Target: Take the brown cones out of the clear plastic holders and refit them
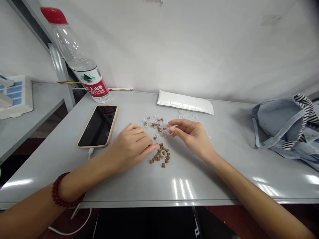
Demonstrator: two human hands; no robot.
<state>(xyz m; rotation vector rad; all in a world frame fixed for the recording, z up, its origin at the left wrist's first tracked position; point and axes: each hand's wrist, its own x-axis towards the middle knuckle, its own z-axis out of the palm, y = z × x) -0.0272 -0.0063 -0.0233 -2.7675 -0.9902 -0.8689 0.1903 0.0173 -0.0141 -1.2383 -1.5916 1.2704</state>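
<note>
- Your right grip is pinching a small clear piece between thumb and fingertips, at the right edge of a scatter of clear pieces mixed with brown bits.
- Your left grip is loosely curled and holds nothing, its fingertips just beside a pile of brown cones.
- More clear pieces lie farther along the desk, just in front of a white padded pouch.
- At the far left stands a red-capped bottle labelled "Nongfu Spring", just behind a phone in a tan case, with a white cable plugged in.
- On your right sits a denim bag with striped trim.
</note>
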